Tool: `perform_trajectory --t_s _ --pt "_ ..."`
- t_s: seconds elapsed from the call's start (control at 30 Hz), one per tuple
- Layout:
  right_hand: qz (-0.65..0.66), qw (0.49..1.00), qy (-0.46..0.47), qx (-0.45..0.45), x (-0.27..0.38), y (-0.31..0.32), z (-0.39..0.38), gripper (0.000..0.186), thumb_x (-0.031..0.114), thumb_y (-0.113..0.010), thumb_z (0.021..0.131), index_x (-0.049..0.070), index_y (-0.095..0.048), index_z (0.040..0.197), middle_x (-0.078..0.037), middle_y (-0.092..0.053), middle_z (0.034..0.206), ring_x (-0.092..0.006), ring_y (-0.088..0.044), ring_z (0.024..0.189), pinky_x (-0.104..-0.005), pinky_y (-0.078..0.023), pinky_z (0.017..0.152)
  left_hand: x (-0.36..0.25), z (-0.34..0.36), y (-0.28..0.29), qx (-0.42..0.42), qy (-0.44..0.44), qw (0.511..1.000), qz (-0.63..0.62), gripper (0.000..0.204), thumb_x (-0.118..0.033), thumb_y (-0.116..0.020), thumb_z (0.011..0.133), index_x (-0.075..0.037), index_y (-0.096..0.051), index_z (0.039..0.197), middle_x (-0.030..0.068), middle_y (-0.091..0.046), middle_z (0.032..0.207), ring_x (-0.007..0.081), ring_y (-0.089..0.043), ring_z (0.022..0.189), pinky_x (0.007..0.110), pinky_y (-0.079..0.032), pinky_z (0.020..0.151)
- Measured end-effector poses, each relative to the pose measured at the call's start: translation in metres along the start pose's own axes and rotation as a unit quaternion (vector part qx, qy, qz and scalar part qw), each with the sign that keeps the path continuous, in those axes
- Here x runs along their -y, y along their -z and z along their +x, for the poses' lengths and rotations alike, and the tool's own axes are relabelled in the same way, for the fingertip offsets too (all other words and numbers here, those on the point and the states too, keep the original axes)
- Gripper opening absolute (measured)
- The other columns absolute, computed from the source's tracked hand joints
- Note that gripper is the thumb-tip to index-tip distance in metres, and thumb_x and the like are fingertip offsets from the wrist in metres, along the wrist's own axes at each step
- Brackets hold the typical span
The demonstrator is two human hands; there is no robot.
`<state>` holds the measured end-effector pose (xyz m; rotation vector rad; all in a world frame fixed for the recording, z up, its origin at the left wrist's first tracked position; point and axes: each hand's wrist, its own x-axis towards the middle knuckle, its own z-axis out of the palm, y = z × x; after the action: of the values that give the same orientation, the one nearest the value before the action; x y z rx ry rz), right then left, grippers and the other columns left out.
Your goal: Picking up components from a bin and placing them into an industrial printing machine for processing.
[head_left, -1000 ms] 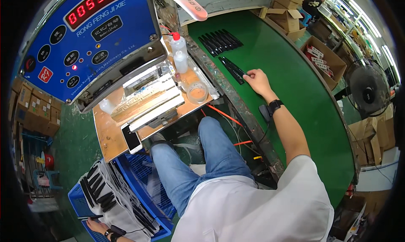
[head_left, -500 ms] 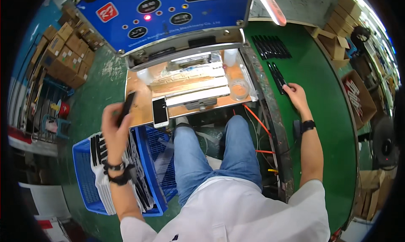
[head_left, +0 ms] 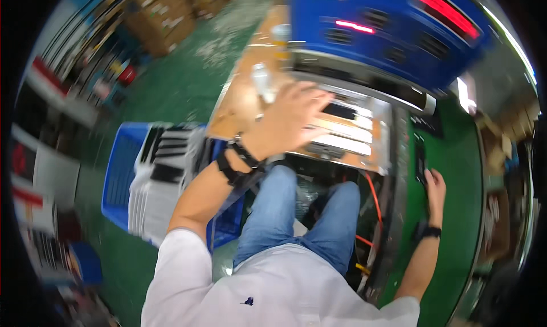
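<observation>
My left hand (head_left: 293,119) reaches over the lit metal fixture (head_left: 347,134) of the bench machine, its fingers smeared by motion. A black flat piece, phone-like in shape (head_left: 342,109), lies at its fingertips over the fixture; whether the fingers grip it is unclear. On the green tabletop (head_left: 450,139) at the right, my right hand (head_left: 436,185) pinches the near end of a slim black piece (head_left: 420,156). More black pieces (head_left: 426,123) lie farther back, partly cut off from view by the machine.
The blue control panel (head_left: 370,25) with red lights overhangs the fixture. A blue basket (head_left: 117,181) holds white trays (head_left: 154,198) with black pieces at my left. A small whitish container (head_left: 261,79) stands on the wooden board (head_left: 233,107). Orange tubing (head_left: 373,193) hangs beside my knee.
My left hand has moved right, from above the basket side to the fixture, along with the black flat piece. My right hand stays at the slim black pieces. The view has turned left.
</observation>
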<state>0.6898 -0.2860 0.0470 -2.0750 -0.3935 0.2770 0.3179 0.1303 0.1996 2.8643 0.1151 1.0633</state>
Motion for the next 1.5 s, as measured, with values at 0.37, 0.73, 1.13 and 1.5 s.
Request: perform_trajectory --t_s 0.37,0.73,1.13,1.5 --pt "-0.063 0.998 0.008 -0.011 -0.026 0.026 0.017 0.054 0.042 -0.071 0.103 0.001 -0.065 0.138 -0.001 -0.066 0.1 -0.0094 -0.054 0.077 -0.0273 -0.043 0.066 0.189 -0.287 0.156 -0.256 0.506 0.821 0.067 0.027 -0.024 -0.073 0.095 -0.002 -0.078 0.11 0.0169 -0.077 0.106 0.0312 -0.074 0.096 0.041 -0.057 0.09" --pt "0.04 0.996 -0.022 -0.071 -0.041 0.052 0.01 0.051 0.042 -0.072 0.102 0.005 -0.064 0.137 -0.001 -0.066 0.108 -0.0113 -0.062 0.089 -0.0267 -0.046 0.069 0.295 -0.433 0.163 0.001 0.7 0.653 0.289 0.034 -0.031 -0.068 0.094 -0.002 -0.079 0.107 0.0215 -0.077 0.105 0.04 -0.072 0.104 0.047 -0.056 0.097" --pt "-0.059 0.99 0.089 -0.09 0.067 0.041 -0.044 0.037 0.018 -0.07 0.104 0.001 -0.067 0.136 -0.004 -0.07 0.116 -0.0115 -0.063 0.101 -0.0241 -0.05 0.087 0.303 -0.446 0.16 -0.114 0.574 0.771 0.249 0.026 -0.02 -0.069 0.09 0.0 -0.075 0.106 0.0275 -0.071 0.113 0.0466 -0.068 0.106 0.051 -0.054 0.095" --pt "-0.036 0.932 0.291 0.212 0.269 -0.129 -0.064 0.038 0.016 -0.08 0.094 0.003 -0.07 0.129 -0.003 -0.066 0.113 -0.0102 -0.062 0.088 -0.0257 -0.052 0.075 0.141 -0.22 0.148 -0.11 0.432 0.891 -0.083 0.028 -0.007 -0.069 0.101 0.0 -0.068 0.127 0.006 -0.067 0.117 0.0137 -0.063 0.101 0.027 -0.051 0.09"
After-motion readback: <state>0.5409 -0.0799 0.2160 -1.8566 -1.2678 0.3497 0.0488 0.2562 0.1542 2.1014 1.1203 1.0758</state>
